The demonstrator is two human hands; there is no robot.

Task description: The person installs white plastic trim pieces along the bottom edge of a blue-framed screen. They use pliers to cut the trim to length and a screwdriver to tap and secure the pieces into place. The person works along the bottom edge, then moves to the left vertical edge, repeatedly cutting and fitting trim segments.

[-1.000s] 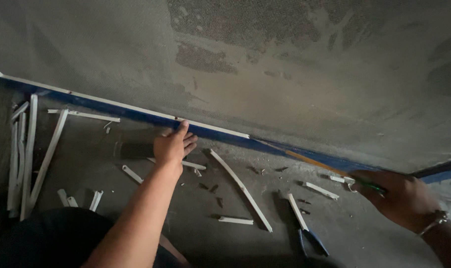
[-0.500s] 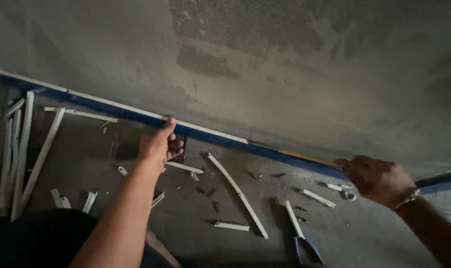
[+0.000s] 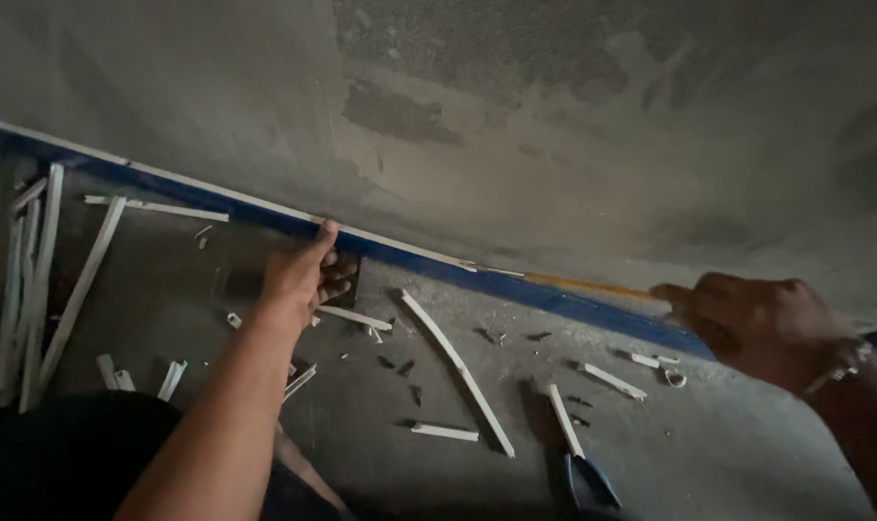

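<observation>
The wall (image 3: 516, 125) meets the floor (image 3: 381, 415) along a blue band (image 3: 410, 260) topped by a white strip (image 3: 217, 190). My left hand (image 3: 303, 275) presses that strip with fingers spread, gripping nothing. My right hand (image 3: 747, 323) closes on an orange-tipped tool (image 3: 583, 286) laid along the joint. I judge I'm fixing the strip; next calls for steady pressure. Offcuts (image 3: 455, 371) and pliers (image 3: 588, 478) lie near.

Bare forearms, metal bracelet (image 3: 849, 359) on right wrist

White strips (image 3: 456, 358) and pliers (image 3: 585, 475) clutter the floor (image 3: 728, 453).
</observation>
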